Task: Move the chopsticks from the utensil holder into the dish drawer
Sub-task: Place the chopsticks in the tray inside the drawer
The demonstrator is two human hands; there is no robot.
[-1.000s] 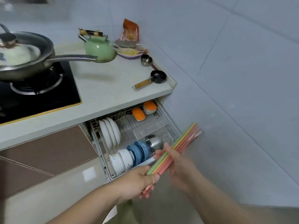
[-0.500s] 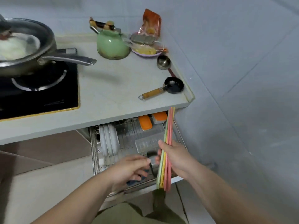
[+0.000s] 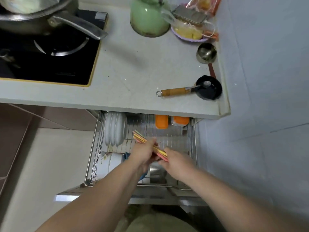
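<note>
A bundle of pastel pink, yellow and green chopsticks [image 3: 140, 137] lies slanted over the open wire dish drawer [image 3: 194, 141], tips toward the upper left near the plates. My left hand [image 3: 143, 153] grips the bundle around its middle. My right hand [image 3: 175, 160] holds its lower right end. Both hands hover over the middle of the drawer. No utensil holder is in view.
In the drawer stand white plates [image 3: 114, 129] on the left, white bowls [image 3: 107, 162] in front, a steel cup [image 3: 158, 170] and two orange boxes [image 3: 161, 121] at the back. The countertop [image 3: 133, 67] above carries a small black pan [image 3: 209, 87], green kettle [image 3: 148, 19] and hob [image 3: 48, 54].
The bundle has swung from upright beside the drawer's right edge to slanted over its middle. My left hand has taken hold of it. The view has tilted downward.
</note>
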